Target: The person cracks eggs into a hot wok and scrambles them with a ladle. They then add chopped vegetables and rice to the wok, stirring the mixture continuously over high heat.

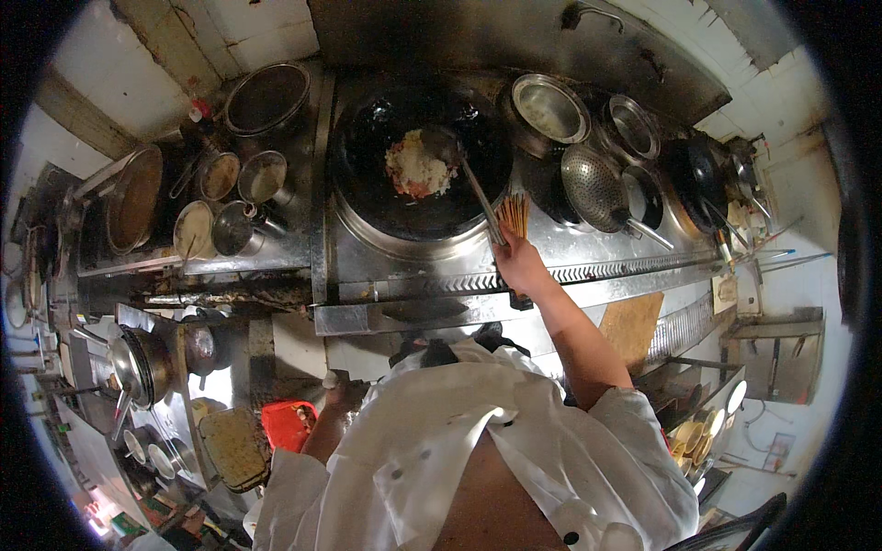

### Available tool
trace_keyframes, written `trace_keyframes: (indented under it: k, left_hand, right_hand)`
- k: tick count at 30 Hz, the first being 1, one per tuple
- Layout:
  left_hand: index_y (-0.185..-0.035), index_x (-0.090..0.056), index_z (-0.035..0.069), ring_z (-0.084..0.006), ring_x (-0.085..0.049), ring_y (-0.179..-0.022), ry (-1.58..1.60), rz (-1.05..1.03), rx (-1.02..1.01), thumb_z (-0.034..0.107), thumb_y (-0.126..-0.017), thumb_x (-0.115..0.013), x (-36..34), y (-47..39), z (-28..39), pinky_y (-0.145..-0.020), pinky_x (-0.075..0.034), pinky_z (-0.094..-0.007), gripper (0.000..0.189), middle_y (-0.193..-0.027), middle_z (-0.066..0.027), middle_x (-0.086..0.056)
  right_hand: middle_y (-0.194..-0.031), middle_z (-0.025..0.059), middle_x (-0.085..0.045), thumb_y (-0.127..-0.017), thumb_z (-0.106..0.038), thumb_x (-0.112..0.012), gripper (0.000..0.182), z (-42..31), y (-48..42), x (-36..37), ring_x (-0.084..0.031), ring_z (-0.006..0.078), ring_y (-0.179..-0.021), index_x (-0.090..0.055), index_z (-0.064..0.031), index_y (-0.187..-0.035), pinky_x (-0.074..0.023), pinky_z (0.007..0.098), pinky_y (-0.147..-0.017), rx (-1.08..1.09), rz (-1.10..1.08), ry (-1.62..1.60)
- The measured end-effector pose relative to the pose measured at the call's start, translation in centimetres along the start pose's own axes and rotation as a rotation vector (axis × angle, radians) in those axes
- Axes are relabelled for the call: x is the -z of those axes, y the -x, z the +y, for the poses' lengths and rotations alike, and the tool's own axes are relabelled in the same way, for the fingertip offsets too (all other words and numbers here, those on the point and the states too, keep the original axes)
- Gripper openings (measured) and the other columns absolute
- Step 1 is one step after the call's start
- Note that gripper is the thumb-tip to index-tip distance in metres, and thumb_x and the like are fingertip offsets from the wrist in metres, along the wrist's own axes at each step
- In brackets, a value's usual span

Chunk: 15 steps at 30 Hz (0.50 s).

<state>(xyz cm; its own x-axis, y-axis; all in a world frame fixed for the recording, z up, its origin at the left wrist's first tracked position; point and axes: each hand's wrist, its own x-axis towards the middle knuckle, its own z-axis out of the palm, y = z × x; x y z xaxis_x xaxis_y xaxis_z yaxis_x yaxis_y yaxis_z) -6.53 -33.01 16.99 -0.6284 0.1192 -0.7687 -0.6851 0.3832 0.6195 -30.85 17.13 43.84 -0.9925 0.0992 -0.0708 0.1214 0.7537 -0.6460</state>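
Observation:
My right hand point(518, 263) is closed round the handle of a metal wok ladle point(477, 189). The ladle's dark bowl lies in a large black wok point(365, 200), against the right side of a small heap of rice point(424, 169) with yellow and pinkish-red pieces. Beside my right hand, a bamboo wok brush point(515, 212) stands bristles up at the stove's front. My left hand point(335, 391) is low at my left side, by the front of my white jacket. Something pale shows at its fingers; whether it is held is not clear.
Right of the wok are a perforated metal strainer point(594, 184) and metal bowls point(551, 109). To the left stand several small pots point(263, 175) and a large round pan point(134, 200). A red container point(286, 425) and a rectangular tray point(234, 448) are near my left arm. The stove's metal edge point(427, 310) runs before me.

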Motion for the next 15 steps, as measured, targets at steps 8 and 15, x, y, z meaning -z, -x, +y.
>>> trace_keyframes:
  k: [8, 15]
  left_hand:
    - [-0.095, -0.068, 0.006, -0.0193, -0.060, -0.056, 0.815, -0.072, 0.266, 0.077, -0.088, -0.055, -0.3, -1.3, -0.5, -0.044, -0.043, -0.0316, 0.073, -0.081, -0.0092, -0.071]
    - [-0.089, -0.069, 0.007, -0.0188, -0.058, -0.053, 0.641, -0.072, 0.234, 0.077, -0.089, -0.051, -0.2, 0.9, 4.3, -0.043, -0.040, -0.0325, 0.073, -0.079, -0.0064, -0.070]
  right_hand:
    - [-0.109, 0.0337, -0.066, -0.097, -0.020, -0.057, 0.058, -4.5, 2.6, 3.0, -0.066, 0.0476, -0.100, -0.042, -0.0062, -0.151, -0.0533, 0.0467, -0.084, -0.122, -0.111, -0.141]
    - [-0.090, 0.0291, -0.069, -0.099, -0.020, -0.056, 0.056, -2.9, 1.1, 0.9, -0.071, 0.0421, -0.082, -0.041, -0.0071, -0.152, -0.0554, 0.0456, -0.074, -0.172, -0.157, -0.033]
